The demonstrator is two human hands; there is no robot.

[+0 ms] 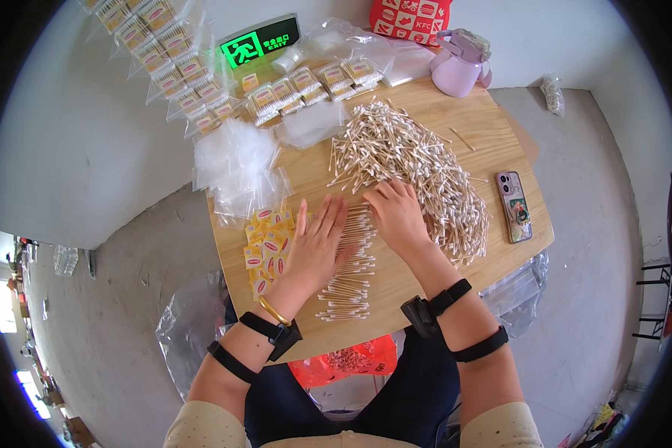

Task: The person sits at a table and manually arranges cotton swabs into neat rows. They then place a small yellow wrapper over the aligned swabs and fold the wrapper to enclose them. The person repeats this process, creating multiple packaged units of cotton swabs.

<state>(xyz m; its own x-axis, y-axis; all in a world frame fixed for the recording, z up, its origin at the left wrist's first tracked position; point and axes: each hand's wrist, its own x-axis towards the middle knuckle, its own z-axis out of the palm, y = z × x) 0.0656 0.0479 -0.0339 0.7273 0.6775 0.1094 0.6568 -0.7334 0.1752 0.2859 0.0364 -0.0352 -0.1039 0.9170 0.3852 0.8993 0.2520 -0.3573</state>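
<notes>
A column of cotton swabs lies side by side down the middle of the wooden table. My left hand rests along its left side, fingers stretched and flat, touching the swab ends. At the column's far end my right hand has bent, closed fingertips; whatever they hold is hidden. Beyond and to the right of that hand spreads a big loose pile of cotton swabs. Left of the column, several small yellow printed cards overlap on the table, partly behind my left hand.
Clear plastic bags lie at the left edge. Packed swab bundles line the back, near a lit exit sign. A lilac jug and red bag stand behind. A phone lies right; a red plastic bag hangs below.
</notes>
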